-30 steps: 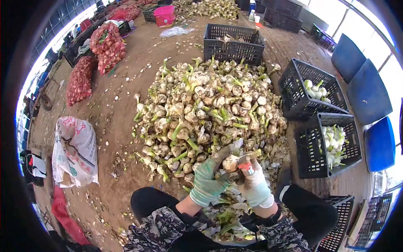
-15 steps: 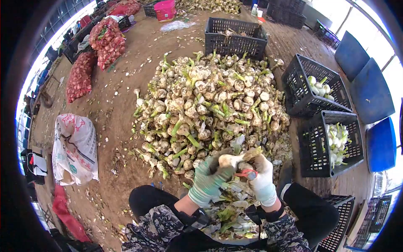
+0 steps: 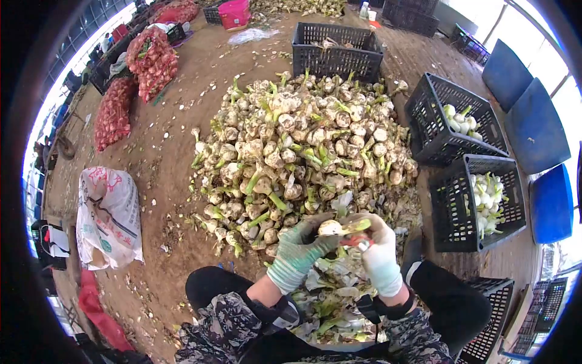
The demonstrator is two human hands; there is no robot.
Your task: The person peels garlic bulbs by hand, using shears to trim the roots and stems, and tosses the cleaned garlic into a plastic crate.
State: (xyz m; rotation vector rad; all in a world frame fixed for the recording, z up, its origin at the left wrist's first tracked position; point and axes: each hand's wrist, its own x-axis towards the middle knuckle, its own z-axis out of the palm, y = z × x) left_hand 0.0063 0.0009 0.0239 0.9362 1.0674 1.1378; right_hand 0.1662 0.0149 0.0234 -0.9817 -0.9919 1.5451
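Observation:
My left hand (image 3: 300, 250), in a green-striped glove, is closed on the round end of a whitish bulb (image 3: 330, 228) with a green stalk. My right hand (image 3: 379, 249), in a white glove, is closed around a small tool with red parts (image 3: 357, 241), held beside the stalk; the tool's shape is mostly hidden by the fingers. A large heap of soil-stained bulbs (image 3: 303, 145) lies just beyond both hands. Peeled skins and green trimmings (image 3: 327, 303) lie below them, between my legs.
Black crates with cleaned white bulbs (image 3: 454, 136) (image 3: 477, 236) stand at the right. Another black crate (image 3: 336, 64) is behind the heap. A white sack (image 3: 109, 212) stands at the left, with red net bags (image 3: 115, 115) farther back. Blue panels (image 3: 536, 127) line the right.
The bulb has turned in my hands, and its green stalk now shows. My right hand has shifted slightly, with the tool closer under the stalk. The view has moved a little.

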